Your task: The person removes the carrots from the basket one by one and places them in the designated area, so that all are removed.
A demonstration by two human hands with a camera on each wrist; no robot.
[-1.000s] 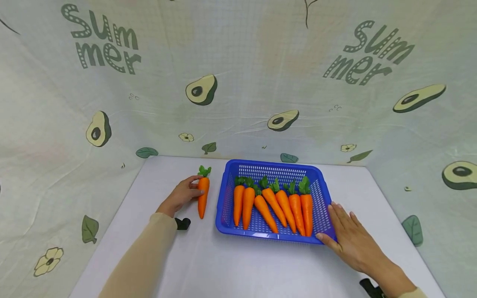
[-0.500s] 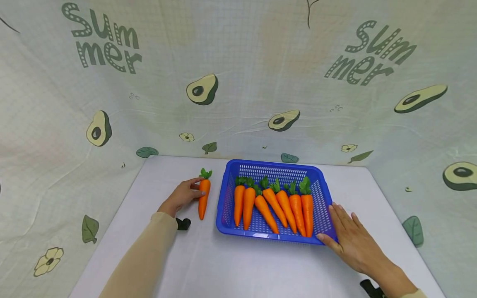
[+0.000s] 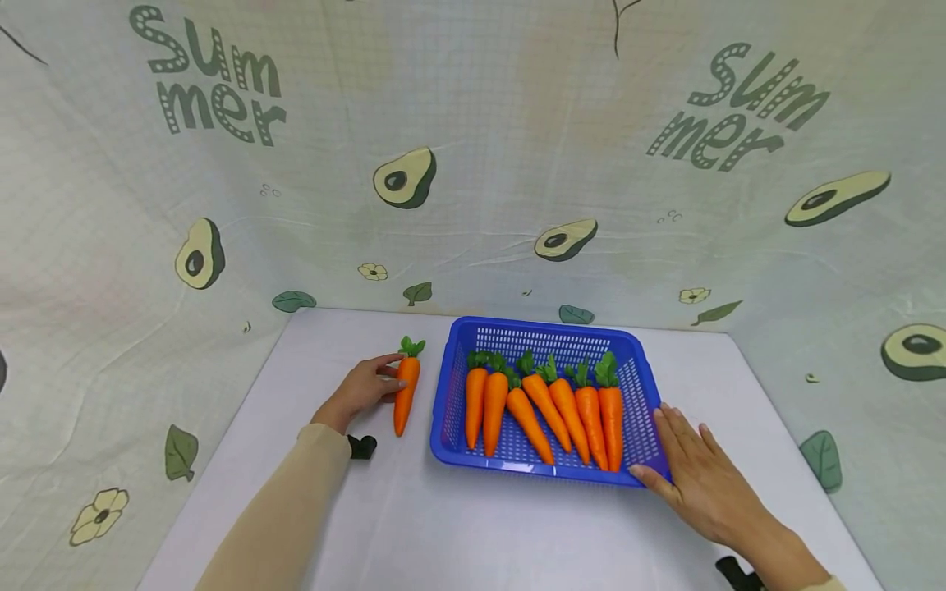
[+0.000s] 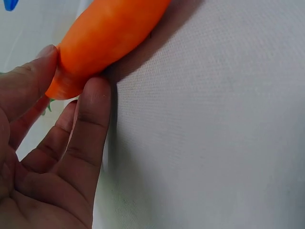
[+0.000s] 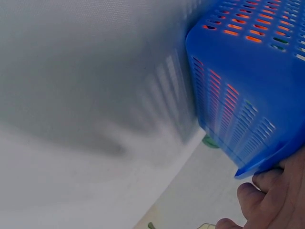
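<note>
An orange carrot (image 3: 406,394) with a green leafy top lies on the white table, left of the blue basket (image 3: 537,470). My left hand (image 3: 360,388) pinches its upper part between thumb and fingers. In the left wrist view, the thumb and fingertips touch the thick end of the carrot (image 4: 107,38). Inside the basket several more carrots (image 3: 526,423) lie side by side, leaves toward the back. With fingers straight, my right hand (image 3: 702,484) rests against the basket's right rim near its front corner. The right wrist view shows the basket's slotted wall (image 5: 238,95) beside the fingers (image 5: 267,200).
The white table (image 3: 473,533) ends at the back against a hanging cloth (image 3: 473,98) printed with avocados, leaves and lettering. Black wrist-camera parts show beside both wrists.
The carrot at my left hand has tilted slightly, its leafy end shifting a little right and toward me. The right hand and basket hold their place.
</note>
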